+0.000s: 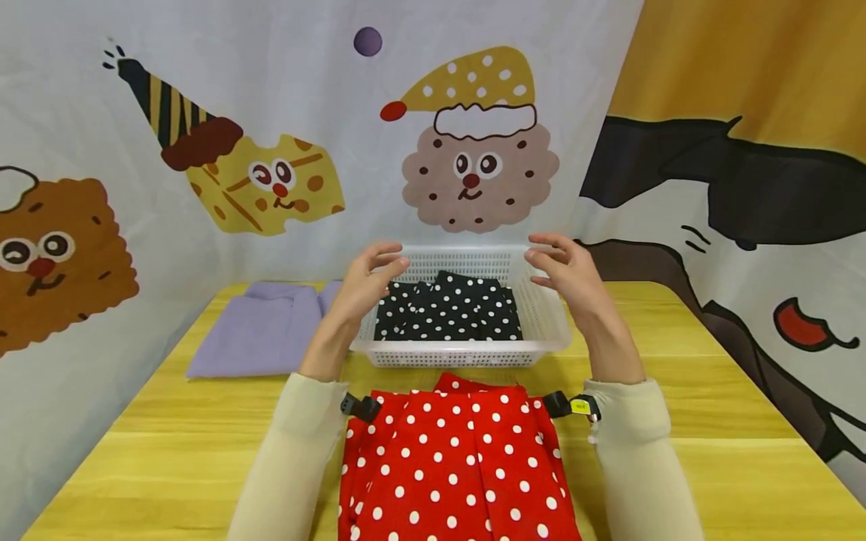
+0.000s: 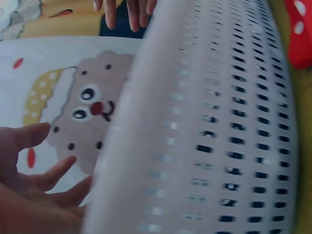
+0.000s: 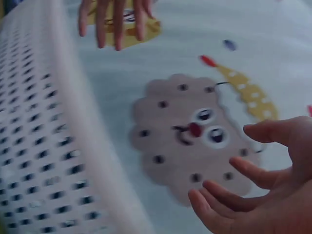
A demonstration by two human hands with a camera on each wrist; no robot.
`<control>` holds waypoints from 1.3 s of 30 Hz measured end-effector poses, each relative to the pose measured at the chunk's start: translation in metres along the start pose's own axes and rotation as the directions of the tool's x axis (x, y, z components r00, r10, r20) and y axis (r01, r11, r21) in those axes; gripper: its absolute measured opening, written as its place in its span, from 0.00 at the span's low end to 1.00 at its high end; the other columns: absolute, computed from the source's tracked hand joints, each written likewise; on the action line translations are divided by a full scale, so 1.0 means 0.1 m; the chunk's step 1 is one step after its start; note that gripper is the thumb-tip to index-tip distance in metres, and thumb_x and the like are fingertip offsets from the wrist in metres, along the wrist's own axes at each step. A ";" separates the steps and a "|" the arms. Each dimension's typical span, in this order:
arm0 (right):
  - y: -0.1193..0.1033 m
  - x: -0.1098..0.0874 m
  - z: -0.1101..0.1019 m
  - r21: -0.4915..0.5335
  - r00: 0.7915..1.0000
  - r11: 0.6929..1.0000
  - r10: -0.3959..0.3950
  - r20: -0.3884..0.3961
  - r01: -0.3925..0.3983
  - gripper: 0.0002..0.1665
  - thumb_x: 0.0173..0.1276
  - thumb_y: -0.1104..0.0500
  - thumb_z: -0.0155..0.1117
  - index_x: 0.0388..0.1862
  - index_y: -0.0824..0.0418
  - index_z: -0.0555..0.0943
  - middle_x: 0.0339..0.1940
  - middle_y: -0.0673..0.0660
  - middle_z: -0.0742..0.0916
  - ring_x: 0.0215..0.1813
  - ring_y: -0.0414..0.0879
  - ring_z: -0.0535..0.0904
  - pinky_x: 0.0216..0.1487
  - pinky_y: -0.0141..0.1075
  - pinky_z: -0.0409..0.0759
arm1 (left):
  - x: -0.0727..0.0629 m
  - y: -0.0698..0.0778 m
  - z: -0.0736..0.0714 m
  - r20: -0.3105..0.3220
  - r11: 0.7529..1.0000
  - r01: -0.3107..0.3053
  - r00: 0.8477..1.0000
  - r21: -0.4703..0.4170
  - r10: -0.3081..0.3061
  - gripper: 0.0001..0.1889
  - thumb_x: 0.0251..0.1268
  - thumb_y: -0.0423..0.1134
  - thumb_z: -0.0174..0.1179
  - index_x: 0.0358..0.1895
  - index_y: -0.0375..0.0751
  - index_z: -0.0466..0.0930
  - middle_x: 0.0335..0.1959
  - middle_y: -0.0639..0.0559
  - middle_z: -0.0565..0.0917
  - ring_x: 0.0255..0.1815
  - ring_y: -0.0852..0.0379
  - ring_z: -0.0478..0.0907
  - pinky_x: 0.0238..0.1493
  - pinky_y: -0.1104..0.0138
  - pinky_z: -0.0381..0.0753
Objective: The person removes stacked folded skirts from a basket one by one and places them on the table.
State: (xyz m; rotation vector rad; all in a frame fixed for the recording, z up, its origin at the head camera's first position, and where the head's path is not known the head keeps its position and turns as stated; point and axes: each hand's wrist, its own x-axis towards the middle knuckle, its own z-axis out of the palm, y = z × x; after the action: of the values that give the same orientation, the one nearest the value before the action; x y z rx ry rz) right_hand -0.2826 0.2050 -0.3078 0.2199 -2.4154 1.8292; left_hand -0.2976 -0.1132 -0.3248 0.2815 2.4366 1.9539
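In the head view, a white perforated plastic basket (image 1: 446,355) stands on the table with a folded black cloth with white dots (image 1: 449,309) inside. My left hand (image 1: 368,279) hovers over the basket's left side, fingers relaxed and holding nothing. Over the right side is my right hand (image 1: 567,272), its fingers also loosely bent and apart from the rim. Both wrist views show the basket's wall beside each empty hand. Nearer to me, between the forearms, lies a folded red cloth with white dots (image 1: 453,458).
A folded lavender cloth (image 1: 260,334) lies on the left of the yellow wood-grain table (image 1: 717,466), partly behind the left forearm. Behind the table hangs a pale curtain (image 1: 284,60) printed with cartoon figures.
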 end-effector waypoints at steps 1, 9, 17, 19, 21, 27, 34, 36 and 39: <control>0.05 0.04 0.04 0.008 1.000 1.000 0.024 0.001 -0.024 0.32 0.79 0.50 0.59 0.75 0.62 0.69 0.71 0.64 0.75 0.69 0.53 0.73 0.73 0.50 0.76 | 0.03 -0.04 0.01 -0.015 1.000 0.012 1.000 0.006 -0.012 0.27 0.77 0.50 0.58 0.74 0.47 0.70 0.73 0.42 0.73 0.72 0.43 0.70 0.72 0.44 0.70; 0.38 0.22 0.26 -0.052 0.973 0.974 0.222 0.069 -0.218 0.41 0.77 0.51 0.59 0.82 0.62 0.57 0.79 0.67 0.69 0.80 0.62 0.62 0.79 0.62 0.63 | 0.20 -0.27 0.02 -0.020 0.998 0.056 0.998 0.019 -0.056 0.33 0.77 0.57 0.55 0.79 0.47 0.64 0.76 0.39 0.69 0.77 0.41 0.65 0.79 0.46 0.62; 0.46 0.24 0.32 -0.165 0.935 0.935 0.335 0.117 -0.314 0.45 0.77 0.47 0.57 0.84 0.60 0.52 0.82 0.67 0.61 0.82 0.65 0.56 0.74 0.72 0.61 | 0.28 -0.34 0.03 0.054 0.988 0.154 0.987 -0.009 -0.154 0.40 0.77 0.66 0.46 0.83 0.50 0.55 0.84 0.44 0.58 0.84 0.40 0.53 0.80 0.37 0.54; 0.47 0.24 0.33 -0.183 0.932 0.929 0.344 0.111 -0.321 0.45 0.76 0.47 0.57 0.83 0.60 0.53 0.82 0.67 0.62 0.81 0.65 0.57 0.74 0.72 0.61 | 0.31 -0.34 0.06 0.077 0.976 0.216 0.973 0.007 -0.216 0.42 0.76 0.69 0.44 0.84 0.51 0.52 0.85 0.45 0.53 0.85 0.38 0.49 0.77 0.30 0.52; 0.48 0.25 0.34 -0.196 0.928 0.923 0.357 0.111 -0.332 0.44 0.76 0.47 0.57 0.83 0.60 0.53 0.81 0.67 0.62 0.80 0.66 0.57 0.73 0.71 0.62 | 0.33 -0.35 0.09 0.090 0.957 0.291 0.952 0.015 -0.291 0.45 0.75 0.71 0.44 0.85 0.50 0.46 0.87 0.45 0.48 0.86 0.36 0.45 0.74 0.26 0.51; 0.52 0.25 0.37 -0.218 0.893 0.897 0.421 0.158 -0.385 0.44 0.77 0.46 0.57 0.82 0.63 0.54 0.82 0.67 0.60 0.80 0.68 0.55 0.70 0.70 0.69 | 0.32 -0.37 0.13 0.100 0.887 0.458 0.882 0.052 -0.461 0.56 0.71 0.76 0.42 0.85 0.49 0.24 0.87 0.41 0.36 0.85 0.32 0.43 0.74 0.26 0.52; 0.53 0.27 0.39 -0.237 0.870 0.876 0.463 0.167 -0.421 0.44 0.76 0.45 0.59 0.80 0.64 0.56 0.78 0.69 0.66 0.75 0.70 0.66 0.71 0.64 0.72 | 0.31 -0.39 0.14 0.121 0.875 0.457 0.871 0.160 -0.477 0.53 0.72 0.73 0.46 0.85 0.41 0.39 0.84 0.35 0.52 0.80 0.28 0.54 0.74 0.31 0.61; 0.54 0.28 0.40 -0.256 0.864 0.868 0.473 0.171 -0.425 0.42 0.76 0.45 0.59 0.77 0.66 0.58 0.76 0.70 0.67 0.73 0.71 0.69 0.71 0.63 0.72 | 0.32 -0.40 0.15 0.127 0.872 0.448 0.870 0.198 -0.476 0.52 0.71 0.71 0.50 0.84 0.39 0.44 0.84 0.37 0.53 0.80 0.27 0.55 0.74 0.31 0.62; 0.55 0.28 0.40 -0.287 0.859 0.860 0.480 0.176 -0.422 0.40 0.76 0.44 0.59 0.74 0.67 0.60 0.76 0.70 0.67 0.73 0.73 0.68 0.71 0.63 0.72 | 0.31 -0.40 0.14 0.145 0.866 0.456 0.861 0.206 -0.488 0.53 0.70 0.70 0.54 0.85 0.40 0.42 0.85 0.39 0.49 0.82 0.26 0.51 0.75 0.32 0.60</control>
State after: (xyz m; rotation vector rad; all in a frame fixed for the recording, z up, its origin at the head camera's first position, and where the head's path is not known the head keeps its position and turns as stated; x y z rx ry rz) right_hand -0.3195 0.1795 -0.3660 -0.1826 -3.0451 1.7222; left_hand -0.3323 -0.1032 -0.3635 -0.1224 2.2640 1.4498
